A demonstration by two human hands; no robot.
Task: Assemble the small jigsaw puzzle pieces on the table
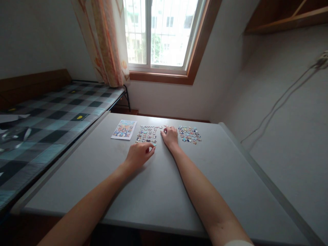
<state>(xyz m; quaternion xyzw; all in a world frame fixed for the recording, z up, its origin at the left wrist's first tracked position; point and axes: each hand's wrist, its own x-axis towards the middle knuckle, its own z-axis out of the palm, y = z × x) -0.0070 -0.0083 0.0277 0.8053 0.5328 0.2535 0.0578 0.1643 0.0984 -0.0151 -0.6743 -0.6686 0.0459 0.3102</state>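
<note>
My left hand [138,153] is closed in a pinch on a small light-blue puzzle piece [154,145], just off the near edge of rows of laid-out puzzle pieces [146,132]. My right hand [170,136] rests on the table at the right side of those rows, its fingers curled and drawn together. Whatever its fingertips hold, if anything, is too small to make out. A heap of loose puzzle pieces [189,134] lies to the right of that hand. Left of the rows is a colourful printed picture sheet [124,130], lying flat.
Everything lies on a pale grey table [159,191] with raised side edges. A bed with a checked cover [64,109] adjoins it on the left. Beyond the table are a window [166,34] and a curtain [107,41]. A cable [276,102] hangs along the right wall.
</note>
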